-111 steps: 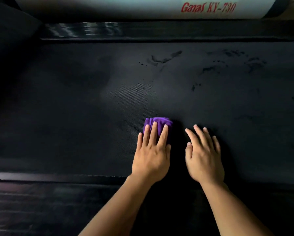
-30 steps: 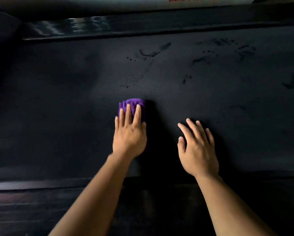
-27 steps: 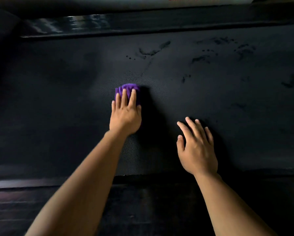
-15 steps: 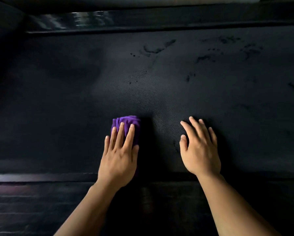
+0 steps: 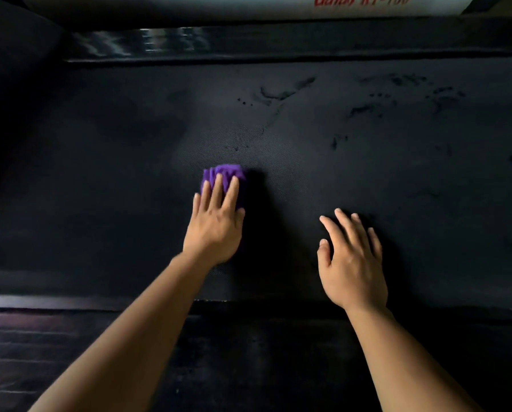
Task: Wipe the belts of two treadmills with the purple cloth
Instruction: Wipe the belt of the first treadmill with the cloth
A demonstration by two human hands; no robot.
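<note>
The dark treadmill belt runs left to right. The right grip lies flat on it, fingers spread. The left grip presses straight fingers onto the bunched purple cloth at mid-belt, its long axis pointing toward the far rail

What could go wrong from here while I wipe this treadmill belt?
1. The purple cloth is bunched small under the left hand, so it may slip out.
2. Dark marks on the far side of the treadmill belt could be missed.
3. The right hand on the belt may smudge it.
</note>
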